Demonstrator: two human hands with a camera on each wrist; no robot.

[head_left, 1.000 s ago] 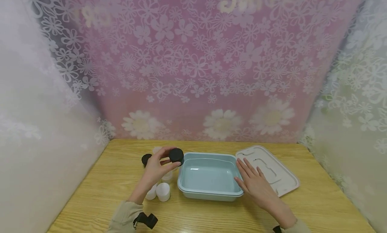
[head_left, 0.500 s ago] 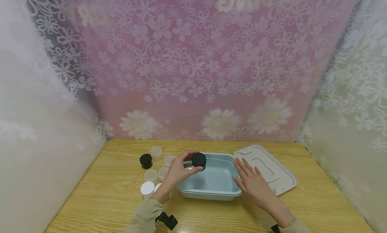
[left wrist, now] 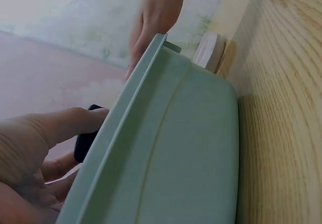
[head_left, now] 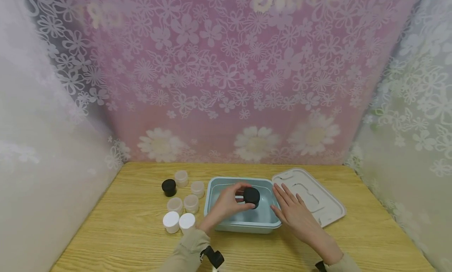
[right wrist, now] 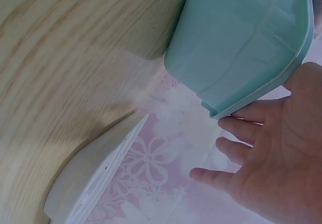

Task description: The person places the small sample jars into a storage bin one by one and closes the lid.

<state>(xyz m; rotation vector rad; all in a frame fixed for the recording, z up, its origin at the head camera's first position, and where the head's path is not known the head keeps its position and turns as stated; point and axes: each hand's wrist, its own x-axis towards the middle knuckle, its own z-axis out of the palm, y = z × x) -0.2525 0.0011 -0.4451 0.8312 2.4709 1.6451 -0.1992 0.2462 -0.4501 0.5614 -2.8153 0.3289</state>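
Observation:
A small black-lidded jar [head_left: 252, 195] is pinched between the thumb and fingers of my left hand [head_left: 227, 203], over the inside of a light blue plastic box [head_left: 243, 227]. In the left wrist view the box wall [left wrist: 191, 143] hides part of the jar [left wrist: 86, 142]. My right hand [head_left: 296, 217] lies with its fingers straight along the box's right rim. The right wrist view has that hand [right wrist: 271, 148] touching the rim [right wrist: 256, 94], fingers spread.
A whitish box lid [head_left: 326, 205] lies right of the box. To the left stand another black jar [head_left: 169, 188], two white-lidded jars [head_left: 171, 222] and several translucent jars [head_left: 191, 204] on the wooden table [head_left: 116, 225]. A patterned curtain [head_left: 226, 87] hangs behind.
My left hand has carried the black jar rightward from beside the box's left rim to over its inside. The jars on the left have come into fuller view. My right hand stays at the rim.

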